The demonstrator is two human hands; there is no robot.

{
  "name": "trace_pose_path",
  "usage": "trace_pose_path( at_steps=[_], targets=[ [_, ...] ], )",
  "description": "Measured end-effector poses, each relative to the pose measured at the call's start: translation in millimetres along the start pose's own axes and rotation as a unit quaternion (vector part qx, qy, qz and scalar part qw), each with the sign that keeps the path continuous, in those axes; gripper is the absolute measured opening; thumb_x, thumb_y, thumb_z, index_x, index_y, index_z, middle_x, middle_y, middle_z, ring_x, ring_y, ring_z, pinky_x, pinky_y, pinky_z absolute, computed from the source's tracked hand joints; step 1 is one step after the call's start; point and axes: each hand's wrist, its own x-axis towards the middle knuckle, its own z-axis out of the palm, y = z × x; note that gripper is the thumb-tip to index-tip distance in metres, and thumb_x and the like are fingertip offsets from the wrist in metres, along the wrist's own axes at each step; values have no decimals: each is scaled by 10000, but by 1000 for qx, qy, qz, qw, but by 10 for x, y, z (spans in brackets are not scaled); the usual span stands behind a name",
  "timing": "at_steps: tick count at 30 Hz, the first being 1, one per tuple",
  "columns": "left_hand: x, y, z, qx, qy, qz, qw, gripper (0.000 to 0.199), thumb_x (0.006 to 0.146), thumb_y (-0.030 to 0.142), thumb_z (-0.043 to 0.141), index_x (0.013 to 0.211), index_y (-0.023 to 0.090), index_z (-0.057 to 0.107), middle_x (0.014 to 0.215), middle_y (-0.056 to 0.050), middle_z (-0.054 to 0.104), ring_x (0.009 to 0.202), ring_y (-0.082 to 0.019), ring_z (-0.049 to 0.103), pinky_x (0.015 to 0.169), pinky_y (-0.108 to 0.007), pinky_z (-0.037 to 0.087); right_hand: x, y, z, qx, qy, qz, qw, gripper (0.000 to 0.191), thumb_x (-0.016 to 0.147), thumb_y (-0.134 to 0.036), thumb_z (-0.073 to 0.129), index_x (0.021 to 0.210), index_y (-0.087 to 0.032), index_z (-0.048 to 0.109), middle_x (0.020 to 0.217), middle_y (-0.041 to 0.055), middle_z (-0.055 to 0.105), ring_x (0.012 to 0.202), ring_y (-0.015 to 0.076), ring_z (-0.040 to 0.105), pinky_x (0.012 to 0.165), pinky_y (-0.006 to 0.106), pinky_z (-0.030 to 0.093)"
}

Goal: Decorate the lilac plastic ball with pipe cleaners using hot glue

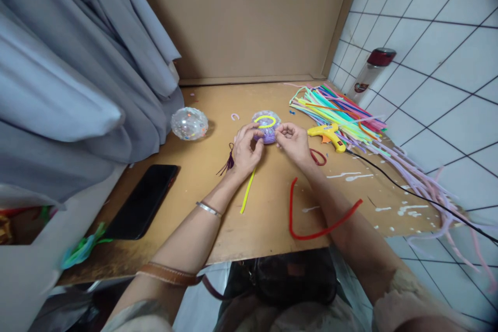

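A clear round ball with a purple coiled base (268, 138) sits between my hands on the wooden table. Across its top curves a yellow pipe cleaner (267, 122). My left hand (246, 149) is at the ball's left side, fingers bent, touching the ball and the near end of the yellow curve. On the right side, my right hand (291, 140) is closed in a pinch close to the ball; what its fingertips hold is too small to make out. Below my left hand a yellow-green strip (248, 192) lies on the table.
Right: a yellow glue gun (329, 136) with a black cord, a pile of pipe cleaners (338, 111), a bottle (368, 75) and a bent red pipe cleaner (311, 236). Left: a clear ball (190, 124), a dark tassel (230, 161), a black phone (143, 201) and a grey curtain (78, 62).
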Motion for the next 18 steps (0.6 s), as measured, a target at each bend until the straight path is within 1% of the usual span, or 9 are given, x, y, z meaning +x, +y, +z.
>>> trace_pose_path(
  at_steps=[6, 9, 11, 15, 16, 18],
  targets=[
    [-6, -8, 7, -2, 2, 6, 1000, 153, 931, 305, 555, 1016, 218, 647, 1283, -117, 666, 1244, -255, 598, 1091, -449, 441, -75, -44, 60, 54, -55, -11, 997, 193, 681, -360, 701, 687, -220, 569, 548, -71, 546, 465, 70, 492, 490, 206, 432],
    [-4, -6, 6, 1, 4, 3, 1000, 191, 950, 352, 546, 1029, 219, 659, 1285, -115, 668, 1231, -253, 606, 1078, -444, 448, -113, -90, 78, 73, -78, -19, 994, 258, 668, -419, 747, 701, -220, 586, 585, -61, 584, 480, 70, 520, 498, 204, 459],
    [1, 16, -3, -1, 16, 7, 1000, 217, 967, 378, 525, 1016, 217, 663, 1265, -111, 676, 1215, -246, 612, 1071, -439, 452, -132, -116, 91, 81, -86, -26, 993, 277, 667, -437, 758, 700, -218, 593, 604, -52, 603, 490, 69, 532, 502, 202, 465],
    [-2, 104, -34, -24, 60, 19, 998, 262, 989, 414, 492, 967, 215, 661, 1121, -92, 709, 1126, -226, 635, 1038, -421, 469, -145, -131, 110, 89, -86, -28, 992, 271, 668, -440, 741, 690, -216, 591, 602, -53, 589, 484, 60, 507, 506, 202, 462],
    [-8, 129, -40, -38, 66, 16, 997, 268, 988, 425, 494, 960, 217, 660, 1076, -84, 715, 1092, -222, 642, 1019, -414, 479, -144, -130, 113, 92, -84, -28, 992, 266, 665, -436, 737, 685, -217, 589, 597, -55, 582, 482, 59, 499, 506, 202, 459],
    [-25, 174, -45, -74, 57, -5, 996, 288, 987, 451, 496, 953, 218, 661, 998, -71, 721, 1021, -215, 656, 971, -395, 503, -144, -128, 119, 94, -82, -30, 992, 259, 659, -431, 734, 675, -220, 584, 595, -55, 575, 493, 63, 496, 508, 204, 452]
  ],
)
